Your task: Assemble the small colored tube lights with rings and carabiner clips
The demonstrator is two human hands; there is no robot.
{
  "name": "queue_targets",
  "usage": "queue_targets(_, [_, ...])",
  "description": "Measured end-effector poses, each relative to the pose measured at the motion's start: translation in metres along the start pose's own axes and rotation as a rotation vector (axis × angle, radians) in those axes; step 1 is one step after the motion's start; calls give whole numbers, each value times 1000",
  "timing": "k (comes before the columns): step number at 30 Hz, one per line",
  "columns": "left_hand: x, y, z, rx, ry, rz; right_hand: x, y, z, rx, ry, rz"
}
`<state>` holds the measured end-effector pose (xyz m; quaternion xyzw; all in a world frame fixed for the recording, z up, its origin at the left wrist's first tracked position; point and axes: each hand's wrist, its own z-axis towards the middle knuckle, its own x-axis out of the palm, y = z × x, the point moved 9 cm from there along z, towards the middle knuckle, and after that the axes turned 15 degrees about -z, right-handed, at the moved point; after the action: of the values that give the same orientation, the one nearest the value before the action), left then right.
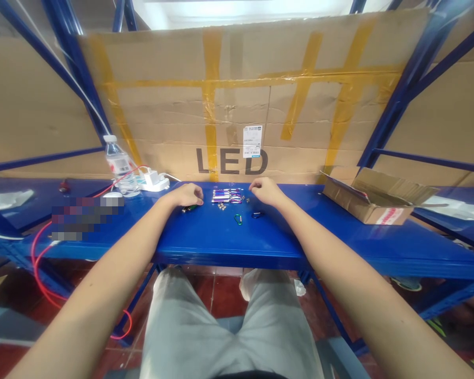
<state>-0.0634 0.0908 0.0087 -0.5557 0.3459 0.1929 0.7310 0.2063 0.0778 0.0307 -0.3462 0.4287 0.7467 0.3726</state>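
Note:
On the blue tabletop (217, 237) lies a row of shiny purple and silver metal tubes (226, 196), between my two hands. My left hand (187, 195) is at their left with its fingers curled in; what they hold, if anything, is hidden. Dark green carabiners (189, 209) lie just below that hand. To the right of the tubes, my right hand (267, 190) has fingertips drawn together, and I cannot make out anything between them. Small metal pieces (221, 207) are scattered close to the tubes. Nearer me lie a green carabiner (238, 219) and a dark blue carabiner (256, 215).
An open cardboard box (379, 202) stands on the right. At the left are a water bottle (121, 166), a white power strip (155, 181) and a red cable (35, 252). Behind rises a large taped cardboard sheet (161, 116) between blue rack posts (408, 89).

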Motion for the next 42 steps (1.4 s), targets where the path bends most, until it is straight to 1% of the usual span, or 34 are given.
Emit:
queue_targets(3, [1,-14,0,66,-88,-184,-1,-1,0,-2,-5,7])
queue_targets(7, [1,-42,-4,218,-217,-391,-4,3,-1,-34,-26,73])
queue_targets(9, [2,-53,-7,267,-262,-485,-2,16,-5,-103,-6,151])
queue_targets(11, [9,-61,-9,307,-262,-561,6,36,-12,-202,78,232])
queue_targets(13, [18,-68,-10,332,-232,-600,14,52,-18,-251,141,263])
queue_targets(14, [22,-70,-10,335,-212,-604,16,59,-21,-273,152,247])
queue_targets(16, [30,-71,-8,324,-174,-600,23,65,-25,-272,219,210])
queue_targets(18, [31,-68,-7,311,-166,-549,27,62,-25,-242,253,187])
queue_targets(19, [29,-68,-8,316,-168,-484,27,58,-24,-216,253,192])
queue_targets(21, [27,-69,-9,349,-153,-278,25,48,-20,-161,226,235])
queue_targets(23, [28,-70,-11,380,-93,-87,24,39,-15,-109,208,291])
queue_targets(25, [31,-71,-13,395,-33,-16,25,33,-13,-79,209,314])
queue_targets(27, [34,-73,-16,409,26,-27,27,32,-12,-74,215,310])
queue_targets(30, [45,-79,-20,448,147,-55,29,32,-13,-73,222,292])
queue_targets(32, [50,-82,-22,468,205,-57,30,32,-14,-66,226,285])
queue_targets(35, [54,-82,-23,466,235,-48,30,31,-15,-58,226,284])
queue_targets(42, [55,-78,-23,402,251,2,30,32,-15,-65,234,265])
